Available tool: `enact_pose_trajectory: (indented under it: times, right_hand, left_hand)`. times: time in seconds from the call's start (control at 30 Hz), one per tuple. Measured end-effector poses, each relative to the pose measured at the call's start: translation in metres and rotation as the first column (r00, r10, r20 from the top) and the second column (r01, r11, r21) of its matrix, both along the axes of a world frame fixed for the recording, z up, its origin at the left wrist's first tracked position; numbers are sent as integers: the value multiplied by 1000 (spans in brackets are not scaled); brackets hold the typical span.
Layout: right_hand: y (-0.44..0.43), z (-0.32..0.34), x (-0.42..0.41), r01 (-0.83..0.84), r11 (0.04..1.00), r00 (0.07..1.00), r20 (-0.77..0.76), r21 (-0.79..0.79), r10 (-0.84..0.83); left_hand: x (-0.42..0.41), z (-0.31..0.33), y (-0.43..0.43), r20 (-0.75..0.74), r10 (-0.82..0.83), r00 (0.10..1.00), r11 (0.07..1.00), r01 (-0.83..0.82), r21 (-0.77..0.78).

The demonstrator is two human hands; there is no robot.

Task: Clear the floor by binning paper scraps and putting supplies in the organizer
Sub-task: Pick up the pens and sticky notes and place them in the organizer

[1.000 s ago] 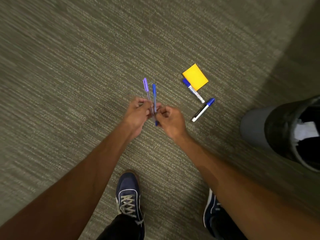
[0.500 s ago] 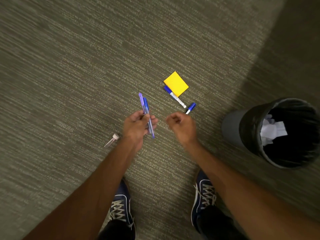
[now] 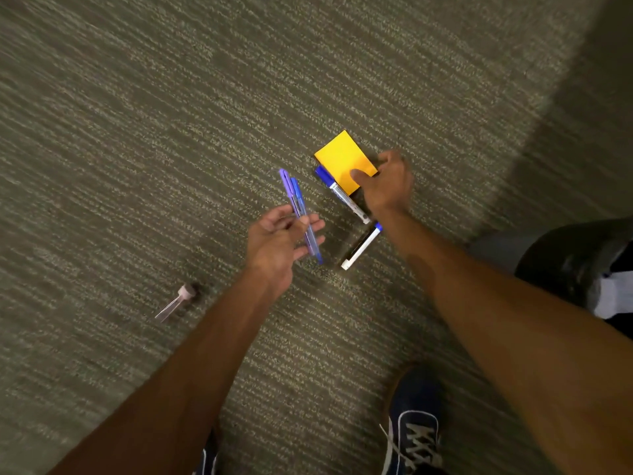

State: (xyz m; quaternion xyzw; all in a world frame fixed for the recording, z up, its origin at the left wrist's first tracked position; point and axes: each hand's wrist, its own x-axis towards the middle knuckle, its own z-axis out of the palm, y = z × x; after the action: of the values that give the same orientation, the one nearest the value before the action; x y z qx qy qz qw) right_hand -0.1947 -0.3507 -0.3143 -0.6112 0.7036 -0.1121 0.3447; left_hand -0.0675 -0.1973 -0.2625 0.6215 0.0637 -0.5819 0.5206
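My left hand (image 3: 279, 240) holds two pens (image 3: 298, 209), one purple and one blue, side by side under the thumb, with the fingers loosely spread. My right hand (image 3: 387, 183) reaches over a yellow sticky-note pad (image 3: 340, 157) on the carpet; its thumb lies on the pad's near corner and its fingers curl around the right edge. A blue-capped marker (image 3: 337, 192) lies against the pad's left edge. A second blue-capped marker (image 3: 359, 250) lies just below, partly under my right forearm.
A small pinkish pen cap (image 3: 176, 299) lies on the carpet at the left. A dark bin (image 3: 561, 265) with white paper inside stands at the right edge. My shoes (image 3: 416, 430) are at the bottom.
My right hand has left the pens and moved forward and right onto the yellow pad. My left hand keeps both pens. The view has shifted closer to the floor.
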Motion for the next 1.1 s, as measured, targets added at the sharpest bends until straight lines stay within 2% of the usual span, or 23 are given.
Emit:
enact_pose_trajectory:
  times: [0.17,0.33,0.47,0.6,0.73,0.9,1.1]
  right_hand:
    - [-5,-10,3,-8,1000,997,-70,-22,7]
    - [-10,-11,3,16,1000,999,-41,6,-15]
    - [-17,-4,1,59,994,993,100,93,-68]
    - [-13,18,-9,141,971,940,281,193,-193]
    - [8,66,-19,202,942,843,442,270,-307]
    - [47,146,-29,264,893,741,516,363,-429]
    - [100,264,-37,247,864,612,621,439,-490]
  left_hand:
    - [-7,-7,-13,-31,-3,1000,1000,2,-21]
    - [-14,-3,-25,-38,-11,999,1000,11,0]
    - [-15,9,-29,-29,-29,999,999,29,15]
    - [-16,35,-30,-17,-35,999,999,35,25]
    - [-16,74,-29,-8,-42,999,999,42,20]
    - [-20,143,-17,12,-64,998,998,64,5]
    - [-21,238,12,24,-104,994,994,105,-34]
